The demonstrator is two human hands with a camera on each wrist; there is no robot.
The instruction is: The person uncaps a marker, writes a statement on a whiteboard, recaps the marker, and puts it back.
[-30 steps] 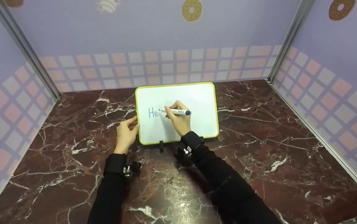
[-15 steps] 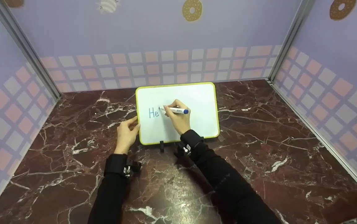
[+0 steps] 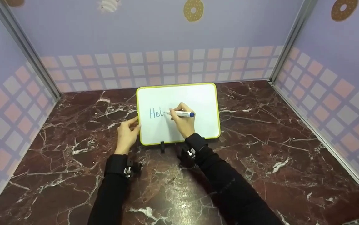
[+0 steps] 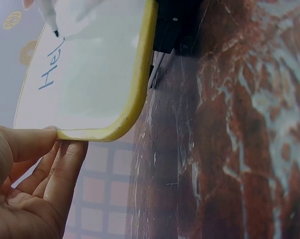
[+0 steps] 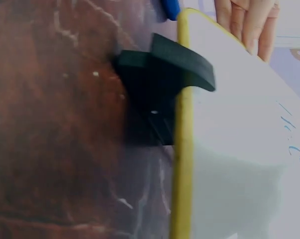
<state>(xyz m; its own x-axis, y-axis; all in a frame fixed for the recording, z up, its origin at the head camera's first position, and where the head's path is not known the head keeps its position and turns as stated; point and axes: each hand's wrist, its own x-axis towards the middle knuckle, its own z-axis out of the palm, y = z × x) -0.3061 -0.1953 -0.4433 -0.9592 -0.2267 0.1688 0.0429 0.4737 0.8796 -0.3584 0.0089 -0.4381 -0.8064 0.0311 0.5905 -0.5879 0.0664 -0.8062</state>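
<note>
A whiteboard with a yellow frame leans back on a black stand. Its left edge is pinched by my left hand; in the left wrist view the thumb lies at the front and the fingers go behind. My right hand holds a white marker with a blue end like a pen. The marker's dark tip is at the board surface, just right of the blue letters "Hel". In the right wrist view the right hand is out of sight.
The board stands on a dark red marbled table. Behind it rises a lilac wall with a checked band, and similar panels close off both sides. Black cameras sit on both wrists, the right one close to the board's lower edge.
The right hand has taken the marker tip up, then down and a little to the right. An "l" now follows "He" on the board. The left hand keeps its place.
</note>
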